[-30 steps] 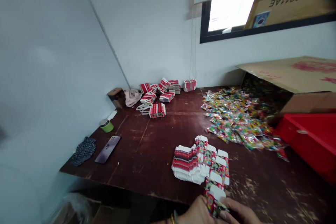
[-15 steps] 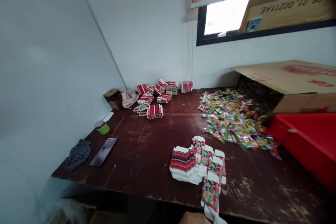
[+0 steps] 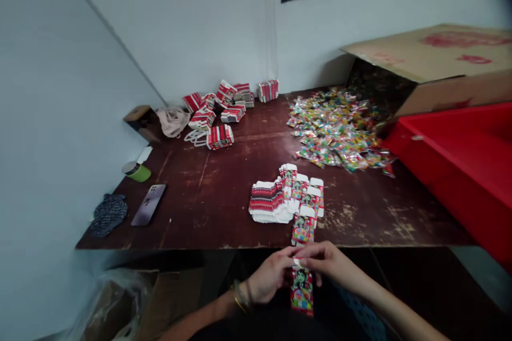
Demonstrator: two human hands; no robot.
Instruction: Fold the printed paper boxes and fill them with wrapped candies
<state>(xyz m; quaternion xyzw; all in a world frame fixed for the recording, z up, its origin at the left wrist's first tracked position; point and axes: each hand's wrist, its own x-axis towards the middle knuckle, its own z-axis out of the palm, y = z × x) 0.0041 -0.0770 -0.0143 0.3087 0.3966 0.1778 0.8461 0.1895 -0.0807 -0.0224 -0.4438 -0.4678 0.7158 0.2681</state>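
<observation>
Just in front of the table's near edge, my left hand and my right hand are both closed on a small red printed candy box. Fingers of both meet at its white top end, and the printed front faces up. Some fingertips are hidden behind the box. Beyond my hands, several flat printed boxes lie overlapped at the table edge. They adjoin a leaning row of flat cartons with white flaps.
Wrapped candies spill from a cardboard box beside a red bin. Bundled cartons lie at the back. On the left are a phone, a green tape roll and a dark patterned cloth.
The view has tilted down. Both hands and the box between them now show fully, where earlier only part of a hand and some white flaps showed at the bottom edge.
</observation>
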